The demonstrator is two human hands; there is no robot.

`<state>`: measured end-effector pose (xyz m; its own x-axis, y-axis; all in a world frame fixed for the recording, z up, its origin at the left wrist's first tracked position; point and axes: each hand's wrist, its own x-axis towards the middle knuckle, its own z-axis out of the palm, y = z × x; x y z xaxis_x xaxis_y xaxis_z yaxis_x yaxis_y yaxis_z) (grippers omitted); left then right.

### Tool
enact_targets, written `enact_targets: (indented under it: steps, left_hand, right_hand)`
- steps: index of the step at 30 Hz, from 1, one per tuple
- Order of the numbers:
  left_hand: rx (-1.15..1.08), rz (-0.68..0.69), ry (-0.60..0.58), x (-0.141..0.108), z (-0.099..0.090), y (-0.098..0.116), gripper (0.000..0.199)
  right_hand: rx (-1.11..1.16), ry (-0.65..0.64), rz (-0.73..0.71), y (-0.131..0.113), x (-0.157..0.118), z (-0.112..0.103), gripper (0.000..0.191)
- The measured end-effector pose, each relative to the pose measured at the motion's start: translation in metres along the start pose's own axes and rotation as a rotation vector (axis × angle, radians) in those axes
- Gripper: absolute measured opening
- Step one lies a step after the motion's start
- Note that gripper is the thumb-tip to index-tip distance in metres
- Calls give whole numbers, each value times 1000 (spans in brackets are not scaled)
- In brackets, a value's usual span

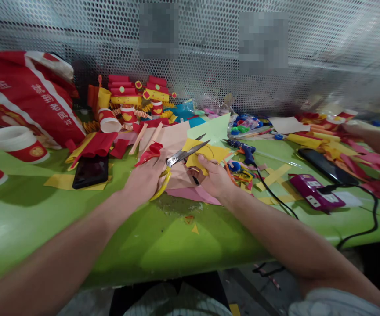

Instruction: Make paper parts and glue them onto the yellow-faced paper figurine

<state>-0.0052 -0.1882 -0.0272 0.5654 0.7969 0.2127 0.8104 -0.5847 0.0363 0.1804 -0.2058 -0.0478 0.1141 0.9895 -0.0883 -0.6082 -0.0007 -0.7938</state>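
Left grip (148, 175) holds scissors (171, 161), blades parted at yellow paper (221, 153); right grip (214, 176) pinches that paper, right of the scissors' pivot. Glue gun (248, 151) sits right of scissors on green surface (163, 250), black phone (91, 170) left.

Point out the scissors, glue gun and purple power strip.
Scissors (176, 157): head view, metal blades near the pivot.
Glue gun (248, 150): head view, dark blue body.
Purple power strip (322, 202): head view, purple casing.

A papercraft workspace: scissors (174, 159), a glue gun (248, 150) and yellow paper strips (277, 176) share a green table (137, 245).
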Motion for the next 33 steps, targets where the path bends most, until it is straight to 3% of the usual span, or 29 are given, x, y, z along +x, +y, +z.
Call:
enact_targets:
  steps: [8, 23, 33]
  left_hand:
    - [-13, -37, -52, 1, -4, 2, 58]
    - [47, -6, -5, 0, -6, 1, 61]
    - [45, -52, -71, 2, -11, 2, 57]
  right_hand:
    - [9, 16, -1, 0, 0, -1, 32]
    - [-68, -23, -62, -2, 2, -3, 27]
    - [-60, -9, -70, -2, 3, -4, 25]
